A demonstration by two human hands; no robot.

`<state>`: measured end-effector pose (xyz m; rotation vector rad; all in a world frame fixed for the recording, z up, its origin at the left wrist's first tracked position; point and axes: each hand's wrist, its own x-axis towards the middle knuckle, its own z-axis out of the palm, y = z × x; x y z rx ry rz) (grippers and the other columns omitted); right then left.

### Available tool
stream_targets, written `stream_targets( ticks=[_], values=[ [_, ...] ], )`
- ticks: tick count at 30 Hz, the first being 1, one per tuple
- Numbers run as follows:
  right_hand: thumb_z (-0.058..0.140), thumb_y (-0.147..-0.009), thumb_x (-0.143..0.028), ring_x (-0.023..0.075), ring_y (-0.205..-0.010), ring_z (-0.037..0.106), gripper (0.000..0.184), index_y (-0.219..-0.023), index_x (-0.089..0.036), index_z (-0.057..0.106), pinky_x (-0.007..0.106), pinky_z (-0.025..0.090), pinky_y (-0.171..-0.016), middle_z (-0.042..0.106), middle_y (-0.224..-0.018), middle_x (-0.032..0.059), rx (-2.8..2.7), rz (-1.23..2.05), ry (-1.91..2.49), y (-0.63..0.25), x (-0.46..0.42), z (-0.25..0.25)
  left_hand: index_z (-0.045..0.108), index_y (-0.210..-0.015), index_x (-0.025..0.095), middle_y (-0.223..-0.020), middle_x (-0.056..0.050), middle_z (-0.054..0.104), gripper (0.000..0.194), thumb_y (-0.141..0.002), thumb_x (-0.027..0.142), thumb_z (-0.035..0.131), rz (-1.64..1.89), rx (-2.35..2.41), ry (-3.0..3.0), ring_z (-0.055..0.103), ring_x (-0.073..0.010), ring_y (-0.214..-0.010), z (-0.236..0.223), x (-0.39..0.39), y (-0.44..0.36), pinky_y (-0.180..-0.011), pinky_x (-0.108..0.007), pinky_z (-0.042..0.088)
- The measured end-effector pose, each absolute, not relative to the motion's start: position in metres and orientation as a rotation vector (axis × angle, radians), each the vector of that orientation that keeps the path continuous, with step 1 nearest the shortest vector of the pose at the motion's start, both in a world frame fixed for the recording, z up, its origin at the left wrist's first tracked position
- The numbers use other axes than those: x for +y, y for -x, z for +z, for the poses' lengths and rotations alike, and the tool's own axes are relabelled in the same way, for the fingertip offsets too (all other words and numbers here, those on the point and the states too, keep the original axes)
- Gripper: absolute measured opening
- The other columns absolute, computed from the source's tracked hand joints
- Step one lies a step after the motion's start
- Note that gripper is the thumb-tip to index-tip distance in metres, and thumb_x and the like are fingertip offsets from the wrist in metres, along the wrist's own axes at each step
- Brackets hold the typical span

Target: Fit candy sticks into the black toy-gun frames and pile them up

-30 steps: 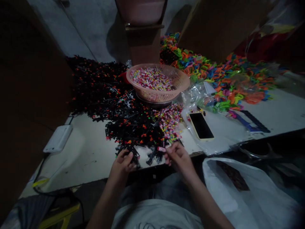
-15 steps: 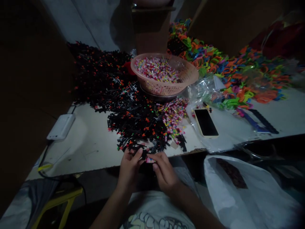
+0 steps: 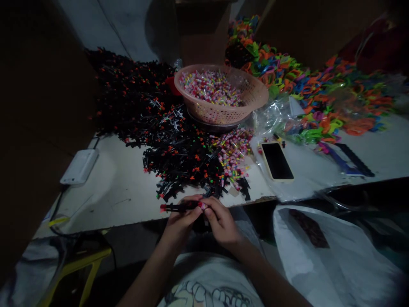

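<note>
One blk part (image 3: pixel 177 208) sits in the grip of L hand (image 3: pixel 179 224); one pink pc (image 3: pixel 203 206), partly hidden, is pinched by R hand (image 3: pixel 222 224), nr bench (image 3: pixel 128 207) edge. Blk pile (image 3: pixel 182 157) defies exact count.

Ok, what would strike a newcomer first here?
Likely the pink perforated basket of small patterned pieces, upper middle. A black heap with orange bits lies left of it, a multicolored pile right. In front, the left hand holds a black piece, the right hand a pink piece.
</note>
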<state>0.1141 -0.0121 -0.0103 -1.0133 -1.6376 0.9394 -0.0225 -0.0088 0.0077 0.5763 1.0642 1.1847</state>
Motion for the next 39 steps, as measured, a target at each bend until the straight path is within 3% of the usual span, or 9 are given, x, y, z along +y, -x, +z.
stream_targets(
  ticks=[3, 9, 18, 27, 33, 39],
  values=[
    [0.039, -0.095, -0.033, 0.0137, -0.067, 0.057, 0.023, -0.107, -0.022, 0.056, 0.023, 0.047, -0.061, 0.061, -0.08, 0.0016, -1.474, 1.073, 1.096, -0.118, -0.013, -0.011, 0.065, -0.088, 0.016, -0.093, -0.005, 0.07, 0.037, -0.058, 0.031, 0.081, 1.172, 1.118, -0.526, 0.067, -0.0213, -0.089, 0.014, -0.007, 0.025, -0.087, -0.037, 0.051],
    [0.038, -0.093, -0.024, 0.0172, -0.095, 0.061, 0.023, -0.114, -0.023, 0.049, 0.028, 0.048, -0.082, 0.064, -0.104, 0.0054, -1.693, 0.955, 1.181, -0.125, -0.019, 0.004, 0.063, -0.091, 0.016, -0.077, -0.002, 0.072, 0.047, -0.051, 0.024, 0.085, 1.173, 1.162, -0.397, 0.068, -0.0187, -0.078, 0.02, -0.004, 0.029, -0.086, -0.036, 0.051],
    [0.036, -0.093, -0.021, 0.0191, -0.087, 0.062, 0.019, -0.108, -0.022, 0.047, 0.03, 0.049, -0.076, 0.066, -0.096, 0.0065, -1.855, 0.756, 1.29, -0.12, -0.025, 0.01, 0.067, -0.081, 0.015, -0.077, -0.005, 0.074, 0.038, -0.049, 0.023, 0.085, 1.254, 1.26, -0.515, 0.068, -0.0199, -0.078, 0.018, -0.01, 0.028, -0.081, -0.033, 0.05],
    [0.04, -0.084, -0.007, 0.0241, -0.084, 0.059, 0.037, -0.119, -0.011, 0.052, 0.036, 0.043, -0.076, 0.066, -0.096, 0.0131, -2.326, 0.447, 1.408, -0.114, -0.019, 0.015, 0.071, -0.075, 0.015, -0.077, -0.004, 0.074, 0.03, -0.05, 0.023, 0.085, 1.272, 1.238, -0.349, 0.068, -0.0161, -0.077, 0.009, -0.014, 0.024, -0.079, -0.026, 0.051],
    [0.047, -0.093, -0.035, 0.0237, -0.084, 0.059, 0.028, -0.108, -0.014, 0.057, 0.035, 0.04, -0.075, 0.067, -0.093, 0.0114, -2.382, 0.359, 1.419, -0.109, -0.016, 0.005, 0.074, -0.077, 0.013, -0.082, -0.005, 0.074, 0.025, -0.055, 0.02, 0.083, 1.2, 1.151, -0.098, 0.067, -0.0134, -0.077, 0.006, -0.021, 0.019, -0.071, -0.019, 0.052],
    [0.047, -0.092, -0.035, 0.0204, -0.069, 0.06, 0.024, -0.091, -0.016, 0.061, 0.032, 0.036, -0.069, 0.068, -0.076, 0.0076, -2.453, 0.309, 1.399, -0.114, -0.014, 0.002, 0.073, -0.084, 0.012, -0.086, -0.005, 0.073, 0.026, -0.061, 0.02, 0.08, 1.126, 1.152, -0.042, 0.065, -0.0116, -0.073, 0.014, -0.027, 0.016, -0.066, -0.017, 0.051]
  ],
)
